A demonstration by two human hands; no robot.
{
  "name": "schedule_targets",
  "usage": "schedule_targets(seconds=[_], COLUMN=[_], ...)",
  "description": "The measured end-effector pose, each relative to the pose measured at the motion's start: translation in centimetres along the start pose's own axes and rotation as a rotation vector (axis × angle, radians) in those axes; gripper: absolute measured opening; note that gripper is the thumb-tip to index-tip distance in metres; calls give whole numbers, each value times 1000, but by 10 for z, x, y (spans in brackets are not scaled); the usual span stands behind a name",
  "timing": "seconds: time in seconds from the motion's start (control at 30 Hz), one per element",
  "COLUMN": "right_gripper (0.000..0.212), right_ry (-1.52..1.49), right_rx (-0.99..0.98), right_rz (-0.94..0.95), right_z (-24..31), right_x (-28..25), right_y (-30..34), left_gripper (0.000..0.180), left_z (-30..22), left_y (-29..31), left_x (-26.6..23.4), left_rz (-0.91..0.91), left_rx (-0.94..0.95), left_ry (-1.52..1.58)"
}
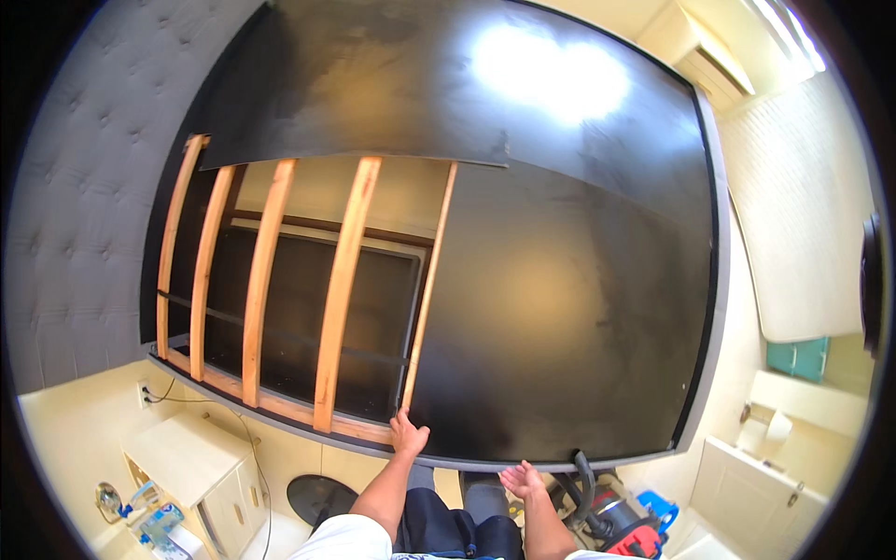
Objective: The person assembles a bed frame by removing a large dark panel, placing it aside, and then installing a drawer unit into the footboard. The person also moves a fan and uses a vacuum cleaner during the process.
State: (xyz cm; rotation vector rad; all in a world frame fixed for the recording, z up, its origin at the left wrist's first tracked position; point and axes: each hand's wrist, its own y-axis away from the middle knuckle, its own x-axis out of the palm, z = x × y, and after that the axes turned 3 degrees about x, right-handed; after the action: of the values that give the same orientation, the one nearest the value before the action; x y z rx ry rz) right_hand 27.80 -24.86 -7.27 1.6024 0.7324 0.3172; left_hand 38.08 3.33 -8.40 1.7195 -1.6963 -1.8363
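Observation:
A large bed frame (714, 280) with a grey padded rim spreads before me. Glossy black panels cover its far side (392, 84) and its right half (551, 308). On the left, pale wooden slats (347, 289) cross an uncovered opening. My left hand (408, 434) rests at the near end of the thin rightmost slat (431, 280), beside the panel's left edge; its thumb is spread from its fingers. Just outside the near rim, my right hand (523, 479) is open, palm turned up, holding nothing.
A grey tufted headboard (93, 196) rises at left. Close by my right arm stands a red and black vacuum cleaner (621, 527) with its hose (585, 490). A white cabinet (196, 467) and a round black base (322, 497) are at the near left. A pale mattress (793, 215) leans at right.

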Motion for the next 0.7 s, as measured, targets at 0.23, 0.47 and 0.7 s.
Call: schedule_targets(seconds=[0.23, 0.47, 0.7], right_gripper=[62, 72, 41], right_ry=[-148, -381, -776], right_rx=[-175, -248, -727], right_rz=[38, -97, 532], right_z=[15, 11, 78], right_x=[6, -50, -97], right_y=[-29, -10, 91], left_gripper=[43, 28, 20], left_z=[12, -18, -93], left_y=[-27, 46, 116], left_x=[-3, -51, -133], left_rz=[193, 180, 296], left_rx=[53, 397, 254], left_ry=[250, 340, 737])
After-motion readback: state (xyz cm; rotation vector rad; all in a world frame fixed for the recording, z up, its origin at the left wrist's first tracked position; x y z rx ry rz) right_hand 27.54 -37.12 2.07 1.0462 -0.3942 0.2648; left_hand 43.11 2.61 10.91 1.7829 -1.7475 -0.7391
